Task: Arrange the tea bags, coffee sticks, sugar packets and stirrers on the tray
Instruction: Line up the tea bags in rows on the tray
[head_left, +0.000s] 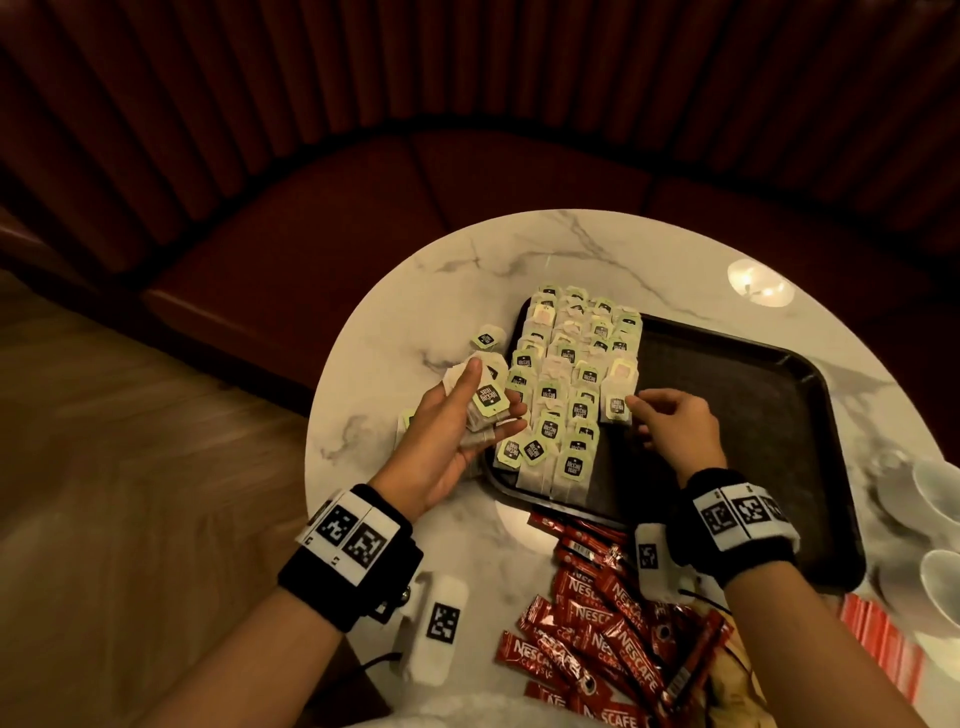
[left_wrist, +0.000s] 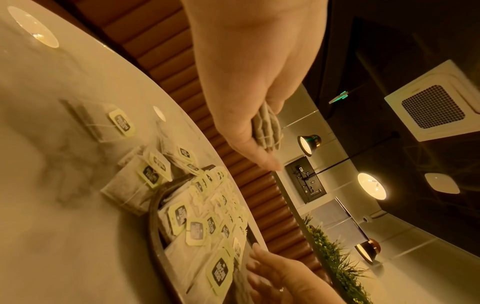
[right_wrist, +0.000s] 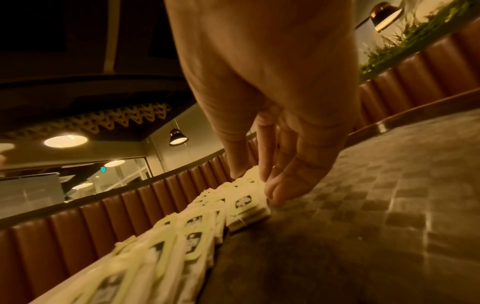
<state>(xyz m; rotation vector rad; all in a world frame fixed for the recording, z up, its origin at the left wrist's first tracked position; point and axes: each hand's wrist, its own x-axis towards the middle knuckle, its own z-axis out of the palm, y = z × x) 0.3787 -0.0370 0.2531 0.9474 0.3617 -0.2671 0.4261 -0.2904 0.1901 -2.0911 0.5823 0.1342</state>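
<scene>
While the coffee sticks (head_left: 597, 623) lie loose in a red heap at the lower centre of the head view, off the tray, the step in hand is laying out tea bags. Overlapping rows of tea bags (head_left: 563, 384) cover the left part of the dark tray (head_left: 753, 415), whose right part is bare; a new row is being started at their right edge.

The right hand (head_left: 670, 423) sits just right of centre in the head view, palm down, fingers curled, its fingertips (right_wrist: 272, 189) at the right edge of a single tea bag (head_left: 616, 404) that lies on the tray floor against the rows. The right wrist view shows thumb and fingers closing on that bag's far end, so I judge it a light pinch to set or square the bag.

The left hand (head_left: 457, 426) hovers left of centre, palm up, over the tray's left rim, with thumb and fingers wrapped round a small stack of tea bags (head_left: 485, 402). The left wrist view shows the stack's edge (left_wrist: 267, 131) between the fingers. A few spare bags (left_wrist: 140, 183) lie on the marble table (head_left: 415, 291) beside the rim.

Next, probably, the right hand lets go and draws another bag from the left hand's stack, laying it so it overlaps this one, tag showing. Thin bags and trailing strings may cling, so one must be peeled off cleanly. Sugar packets and stirrers I cannot pick out with certainty.
</scene>
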